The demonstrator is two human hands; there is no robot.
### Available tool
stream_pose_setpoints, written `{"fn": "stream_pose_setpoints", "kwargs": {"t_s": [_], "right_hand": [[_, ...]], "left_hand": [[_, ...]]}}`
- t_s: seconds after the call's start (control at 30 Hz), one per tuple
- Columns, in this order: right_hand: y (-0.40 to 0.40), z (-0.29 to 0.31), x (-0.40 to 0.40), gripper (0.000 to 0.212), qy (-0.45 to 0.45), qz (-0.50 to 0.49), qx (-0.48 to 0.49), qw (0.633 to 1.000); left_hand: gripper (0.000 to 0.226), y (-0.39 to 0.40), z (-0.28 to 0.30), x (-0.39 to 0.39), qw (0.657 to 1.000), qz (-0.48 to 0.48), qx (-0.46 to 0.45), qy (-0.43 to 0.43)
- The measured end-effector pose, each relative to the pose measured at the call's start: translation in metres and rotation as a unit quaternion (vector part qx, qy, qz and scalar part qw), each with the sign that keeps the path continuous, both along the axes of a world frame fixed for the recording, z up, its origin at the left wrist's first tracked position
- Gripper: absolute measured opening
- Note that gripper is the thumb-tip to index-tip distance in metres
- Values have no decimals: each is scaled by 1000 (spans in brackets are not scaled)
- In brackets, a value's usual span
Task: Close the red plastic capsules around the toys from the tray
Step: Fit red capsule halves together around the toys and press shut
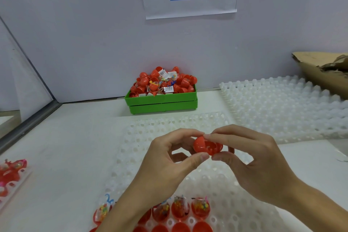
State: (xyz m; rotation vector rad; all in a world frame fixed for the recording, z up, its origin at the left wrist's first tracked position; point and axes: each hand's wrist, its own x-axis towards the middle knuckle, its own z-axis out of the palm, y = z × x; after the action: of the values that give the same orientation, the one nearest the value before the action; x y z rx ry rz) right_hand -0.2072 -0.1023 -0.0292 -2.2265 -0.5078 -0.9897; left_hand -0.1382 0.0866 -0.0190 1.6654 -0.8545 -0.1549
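Hands raised together over white tray (235,209), left hand (169,158) and right hand (250,164) fingers pinching red capsule (204,147)

packing bench, moulded trays (282,103) (white), partition walls (84,34)

One camera sits on the person's head. It looks forward and down at the white tabletop (66,147), close above both hands, facing the far wall (84,34).
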Motion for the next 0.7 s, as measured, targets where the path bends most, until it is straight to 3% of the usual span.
{"fn": "stream_pose_setpoints", "kwargs": {"t_s": [0.23,0.5,0.7], "right_hand": [[2,1,-2,33,9,12,29,999],[1,0,-2,32,17,36,5,999],[-1,-1,-1,23,22,24,-23,999]], "left_hand": [[23,0,0,-2,999,-22,4,-43],[16,1,3,-2,992,-26,39,-120],[20,2,2,-3,992,-11,39,-123]]}}
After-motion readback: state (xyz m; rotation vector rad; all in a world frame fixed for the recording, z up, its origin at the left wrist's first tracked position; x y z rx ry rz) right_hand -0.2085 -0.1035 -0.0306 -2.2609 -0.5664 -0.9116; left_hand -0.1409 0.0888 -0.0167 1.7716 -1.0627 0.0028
